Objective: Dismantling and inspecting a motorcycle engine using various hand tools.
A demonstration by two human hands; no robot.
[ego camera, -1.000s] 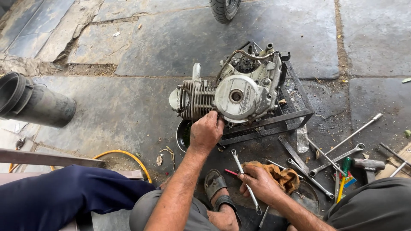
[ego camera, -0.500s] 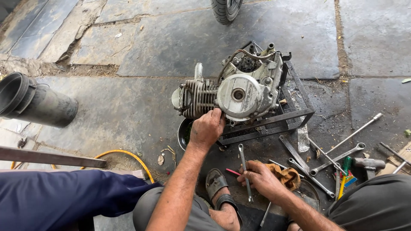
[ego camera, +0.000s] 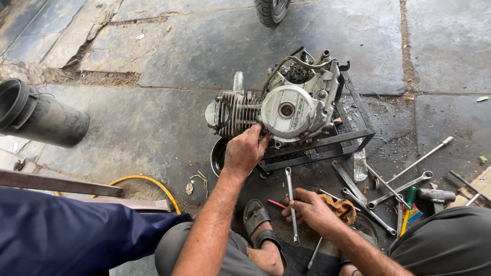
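On engine [ego camera: 286, 110], left hand [ego camera: 244, 151], right hand [ego camera: 312, 210] grasping spanner [ego camera: 292, 204]

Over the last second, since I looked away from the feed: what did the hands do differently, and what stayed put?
The right hand slid off the brown rag and onto the long spanner lying on the ground, fingers now over its shaft. The left hand stayed pressed against the engine, which did not shift on its metal frame. The loose tools on the right lie as before.

Stone floor [ego camera: 153, 128] with scattered wrenches [ego camera: 404, 186]
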